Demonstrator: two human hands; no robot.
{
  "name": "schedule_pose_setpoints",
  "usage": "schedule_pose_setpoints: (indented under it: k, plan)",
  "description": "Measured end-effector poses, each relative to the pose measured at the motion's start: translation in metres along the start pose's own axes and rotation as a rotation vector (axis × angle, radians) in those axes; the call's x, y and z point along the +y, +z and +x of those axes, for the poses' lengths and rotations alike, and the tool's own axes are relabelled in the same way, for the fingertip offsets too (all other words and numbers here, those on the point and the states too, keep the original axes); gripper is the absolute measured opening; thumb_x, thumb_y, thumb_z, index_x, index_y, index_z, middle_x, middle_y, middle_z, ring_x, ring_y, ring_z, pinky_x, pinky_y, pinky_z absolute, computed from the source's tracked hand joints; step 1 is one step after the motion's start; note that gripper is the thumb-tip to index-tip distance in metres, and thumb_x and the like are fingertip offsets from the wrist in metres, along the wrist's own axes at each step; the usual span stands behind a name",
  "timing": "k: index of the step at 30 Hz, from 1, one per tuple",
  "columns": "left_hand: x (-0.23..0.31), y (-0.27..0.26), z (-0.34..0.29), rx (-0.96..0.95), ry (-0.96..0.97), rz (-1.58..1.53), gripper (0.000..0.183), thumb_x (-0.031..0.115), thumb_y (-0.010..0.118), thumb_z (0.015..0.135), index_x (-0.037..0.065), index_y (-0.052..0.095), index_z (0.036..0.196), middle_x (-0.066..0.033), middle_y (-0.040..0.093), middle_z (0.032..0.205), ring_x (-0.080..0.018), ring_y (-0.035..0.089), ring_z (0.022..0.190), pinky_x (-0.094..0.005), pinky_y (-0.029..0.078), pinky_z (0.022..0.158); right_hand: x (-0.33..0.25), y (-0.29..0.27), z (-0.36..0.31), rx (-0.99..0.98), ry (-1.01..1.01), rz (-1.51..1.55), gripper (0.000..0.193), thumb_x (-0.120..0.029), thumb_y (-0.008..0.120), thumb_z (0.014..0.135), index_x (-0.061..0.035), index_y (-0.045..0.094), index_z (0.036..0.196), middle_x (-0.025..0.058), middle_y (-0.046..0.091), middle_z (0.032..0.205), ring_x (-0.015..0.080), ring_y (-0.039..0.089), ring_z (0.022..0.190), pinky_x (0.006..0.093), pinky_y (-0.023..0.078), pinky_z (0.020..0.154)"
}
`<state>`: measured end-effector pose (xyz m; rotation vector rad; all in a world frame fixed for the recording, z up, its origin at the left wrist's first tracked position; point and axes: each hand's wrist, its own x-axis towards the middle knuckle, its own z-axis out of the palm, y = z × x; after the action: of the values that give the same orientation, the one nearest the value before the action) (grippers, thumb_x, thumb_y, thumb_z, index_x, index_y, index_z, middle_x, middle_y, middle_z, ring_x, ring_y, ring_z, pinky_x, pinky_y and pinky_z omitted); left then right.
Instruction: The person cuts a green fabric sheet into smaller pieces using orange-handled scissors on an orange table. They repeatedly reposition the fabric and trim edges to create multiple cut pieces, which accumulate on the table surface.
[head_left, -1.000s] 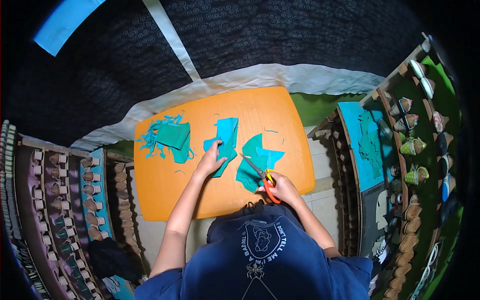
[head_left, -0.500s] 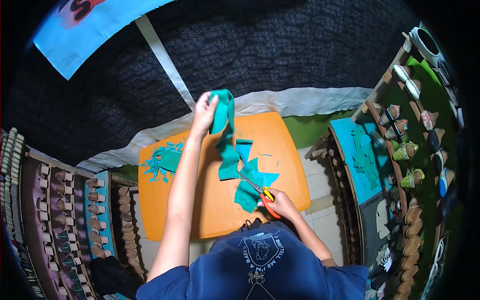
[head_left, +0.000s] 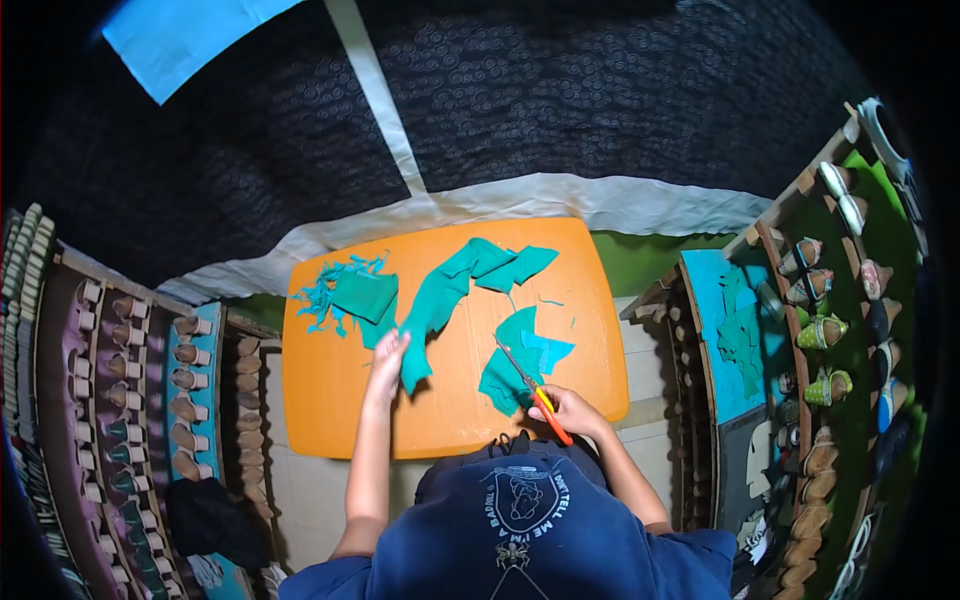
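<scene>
A long strip of green cloth (head_left: pixel 440 290) lies bent over the orange table, its far end out to the right. My left hand (head_left: pixel 386 366) is closed at the strip's near end, fingers slightly blurred. In my right hand (head_left: pixel 568 412) are scissors (head_left: pixel 531 384) with orange and yellow handles, their blades pointing away and to the left over loose green cloth pieces (head_left: pixel 508 378). A flat green piece (head_left: pixel 364 297) lies beyond my left hand, beside a heap of thin green scraps (head_left: pixel 322 292).
The orange table (head_left: pixel 460 425) stands against a dark patterned curtain (head_left: pixel 600 100). Racks of shoe forms (head_left: pixel 190 410) rise at left, and racks with shoes (head_left: pixel 825 330) at right. More green pieces (head_left: pixel 738 330) lie on a blue surface to the right.
My left hand has come down and nearer from high over the table, bringing the cloth strip leftward and down onto the table. The scissors stay in my right hand, shifted slightly.
</scene>
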<state>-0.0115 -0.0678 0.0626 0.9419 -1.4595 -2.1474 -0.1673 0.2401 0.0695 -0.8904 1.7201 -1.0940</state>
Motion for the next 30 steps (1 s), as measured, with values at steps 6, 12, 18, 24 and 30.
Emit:
schedule_pose_setpoints:
  k: [6,12,18,24,30]
  plan:
    - [-0.048,-0.026,-0.059,0.076,-0.254,-0.126,0.023,0.017,0.060,0.084,0.000,0.054,0.098,-0.0055,0.061,0.087,-0.0101,0.058,0.073,-0.0245,0.048,0.066,-0.022,-0.004,0.006,-0.453,0.122,0.026,0.045,-0.045,0.048,0.088,-0.0016,0.051,0.101,0.0001,0.049,0.077,0.0088,0.047,0.069,0.0231,0.042,0.065]
    - [-0.086,-0.051,-0.069,0.135,-0.110,0.269,0.032,0.010,0.071,0.072,-0.001,0.054,0.096,-0.0056,0.061,0.081,-0.0120,0.058,0.068,-0.0268,0.049,0.063,-0.026,0.012,0.028,-0.603,0.502,0.249,0.056,-0.056,0.039,0.086,-0.0018,0.051,0.091,0.0005,0.047,0.074,0.0055,0.044,0.060,0.0195,0.041,0.053]
    - [-0.100,-0.052,-0.071,0.254,-0.015,0.240,0.029,0.004,0.068,0.072,-0.001,0.052,0.096,-0.0089,0.058,0.096,-0.0138,0.056,0.086,-0.0275,0.046,0.074,-0.028,0.036,0.054,-0.708,0.585,0.109,0.069,-0.071,0.041,0.076,-0.0034,0.051,0.089,-0.0004,0.046,0.074,0.0056,0.042,0.056,0.0193,0.040,0.050]
    - [-0.076,-0.051,-0.083,0.114,0.192,0.217,0.033,-0.003,0.063,0.074,0.000,0.050,0.104,-0.0092,0.053,0.108,-0.0162,0.055,0.094,-0.0288,0.046,0.081,-0.022,0.058,0.060,-0.773,0.650,0.107,0.058,-0.060,0.036,0.085,-0.0040,0.052,0.090,0.0007,0.048,0.074,0.0072,0.045,0.058,0.0216,0.042,0.052]
    - [-0.058,-0.045,-0.098,0.070,-0.040,-0.039,0.039,-0.003,0.063,0.075,0.001,0.052,0.112,-0.0087,0.052,0.114,-0.0142,0.055,0.096,-0.0281,0.046,0.084,-0.027,0.071,0.054,-0.763,0.619,0.139,0.060,-0.060,0.035,0.085,-0.0033,0.053,0.091,0.0000,0.046,0.072,0.0077,0.045,0.061,0.0209,0.042,0.056]
